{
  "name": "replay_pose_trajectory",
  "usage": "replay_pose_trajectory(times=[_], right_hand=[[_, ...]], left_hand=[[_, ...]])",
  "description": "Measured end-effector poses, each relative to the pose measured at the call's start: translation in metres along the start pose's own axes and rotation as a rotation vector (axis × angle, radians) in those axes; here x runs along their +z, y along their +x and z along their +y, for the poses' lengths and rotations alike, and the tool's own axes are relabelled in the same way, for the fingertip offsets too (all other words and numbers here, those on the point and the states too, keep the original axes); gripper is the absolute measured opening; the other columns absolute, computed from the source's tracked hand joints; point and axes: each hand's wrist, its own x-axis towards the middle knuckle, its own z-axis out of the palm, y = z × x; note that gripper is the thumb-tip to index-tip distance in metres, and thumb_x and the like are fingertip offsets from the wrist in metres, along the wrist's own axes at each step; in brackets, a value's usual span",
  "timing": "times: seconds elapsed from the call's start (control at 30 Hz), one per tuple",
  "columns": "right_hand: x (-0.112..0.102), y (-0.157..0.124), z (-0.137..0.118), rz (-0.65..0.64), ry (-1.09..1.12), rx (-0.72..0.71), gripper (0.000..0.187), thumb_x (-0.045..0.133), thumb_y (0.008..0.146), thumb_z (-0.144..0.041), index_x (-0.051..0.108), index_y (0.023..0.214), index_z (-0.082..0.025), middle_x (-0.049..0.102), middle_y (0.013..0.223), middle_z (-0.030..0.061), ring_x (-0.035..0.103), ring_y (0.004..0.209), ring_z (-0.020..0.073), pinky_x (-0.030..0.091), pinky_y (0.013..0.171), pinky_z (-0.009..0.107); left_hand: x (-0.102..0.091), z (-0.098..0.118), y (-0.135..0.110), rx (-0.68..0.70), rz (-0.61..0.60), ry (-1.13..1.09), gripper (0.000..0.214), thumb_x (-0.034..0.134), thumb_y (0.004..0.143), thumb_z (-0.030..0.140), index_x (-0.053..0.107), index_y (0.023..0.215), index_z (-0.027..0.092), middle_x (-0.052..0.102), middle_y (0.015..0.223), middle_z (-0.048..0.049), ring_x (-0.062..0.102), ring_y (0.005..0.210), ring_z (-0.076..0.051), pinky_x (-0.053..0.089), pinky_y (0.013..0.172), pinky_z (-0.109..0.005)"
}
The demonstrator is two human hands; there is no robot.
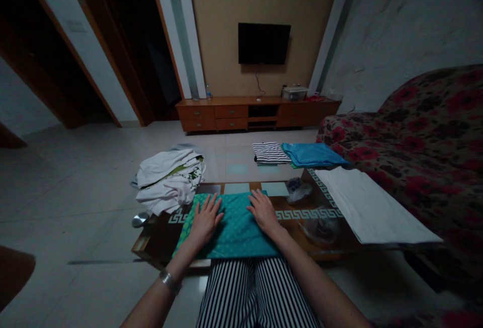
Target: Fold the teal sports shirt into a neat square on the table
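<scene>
A teal patterned cloth (236, 227), greener along its left side, lies flat and folded on the glass-topped coffee table (289, 216) in front of me. My left hand (207, 217) rests palm down on its left part, fingers spread. On the cloth's right part lies my right hand (263, 211), also flat with the fingers apart. Neither hand grasps anything. Just left of the cloth is a loose heap of white clothes (166, 174) with some green and dark patterned fabric in it.
A folded white cloth (373, 207) covers the table's right end. At the far side lie a folded striped garment (270, 153) and a folded blue cloth (313, 154). Clear plastic bags (320, 230) show beneath the glass. A floral sofa (407, 121) stands at the right.
</scene>
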Motion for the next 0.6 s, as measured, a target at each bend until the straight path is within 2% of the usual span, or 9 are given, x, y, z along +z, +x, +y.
replay_pose_trajectory(times=[0.07,0.13,0.23,0.33,0.4,0.5,0.6], right_hand=[[0.017,0.013,0.005,-0.065,-0.019,-0.001,0.045,0.048,0.091,-0.041,0.052,0.131,-0.020,0.044,0.143,0.0085,0.033,0.135,0.0276,0.028,0.108,0.046],[0.028,0.017,0.019,-0.093,-0.034,0.054,0.048,0.047,0.091,-0.042,0.049,0.133,-0.020,0.043,0.143,0.0090,0.033,0.135,0.0269,0.028,0.108,0.045],[0.029,0.018,0.043,-0.105,-0.044,0.133,0.048,0.044,0.093,-0.040,0.047,0.135,-0.018,0.045,0.142,0.0097,0.035,0.134,0.0252,0.027,0.108,0.043],[0.015,0.025,0.055,-0.137,-0.041,0.141,0.044,0.045,0.092,-0.040,0.053,0.130,-0.019,0.052,0.136,0.0099,0.040,0.129,0.0250,0.028,0.106,0.040],[0.005,0.036,0.054,-0.150,-0.036,0.128,0.043,0.049,0.090,-0.043,0.057,0.124,-0.018,0.056,0.130,0.0114,0.044,0.125,0.0251,0.031,0.103,0.038],[-0.008,0.057,0.049,-0.230,-0.005,0.064,0.050,0.059,0.082,-0.049,0.057,0.122,-0.019,0.057,0.124,0.0121,0.048,0.118,0.0242,0.035,0.099,0.036],[-0.012,0.075,0.044,-0.393,-0.029,0.019,0.063,0.071,0.069,-0.052,0.057,0.121,-0.020,0.057,0.122,0.0129,0.049,0.115,0.0269,0.038,0.094,0.037]], left_hand=[[0.020,0.000,0.012,0.010,-0.063,-0.005,0.050,0.036,0.093,0.042,0.040,0.140,0.024,0.032,0.150,-0.0066,0.025,0.139,-0.030,0.023,0.108,-0.056],[0.037,-0.009,0.015,-0.002,-0.073,-0.015,0.053,0.034,0.093,0.046,0.039,0.141,0.023,0.032,0.150,-0.0083,0.025,0.139,-0.030,0.022,0.108,-0.056],[0.049,-0.027,0.015,-0.013,-0.040,-0.047,0.052,0.032,0.094,0.046,0.041,0.140,0.023,0.035,0.149,-0.0097,0.026,0.139,-0.029,0.023,0.108,-0.053],[0.045,-0.048,0.028,-0.031,-0.031,-0.064,0.046,0.034,0.094,0.041,0.048,0.133,0.021,0.040,0.146,-0.0109,0.030,0.137,-0.028,0.024,0.108,-0.052],[0.037,-0.064,0.046,-0.029,-0.049,-0.076,0.046,0.041,0.091,0.040,0.050,0.131,0.020,0.041,0.145,-0.0124,0.029,0.137,-0.029,0.022,0.108,-0.053],[0.022,-0.087,0.077,0.000,-0.210,-0.142,0.057,0.058,0.079,0.043,0.049,0.130,0.019,0.045,0.140,-0.0155,0.034,0.133,-0.032,0.024,0.107,-0.053],[0.010,-0.100,0.099,0.028,-0.415,-0.219,0.061,0.068,0.065,0.041,0.055,0.120,0.018,0.055,0.128,-0.0144,0.046,0.121,-0.032,0.033,0.100,-0.047]])
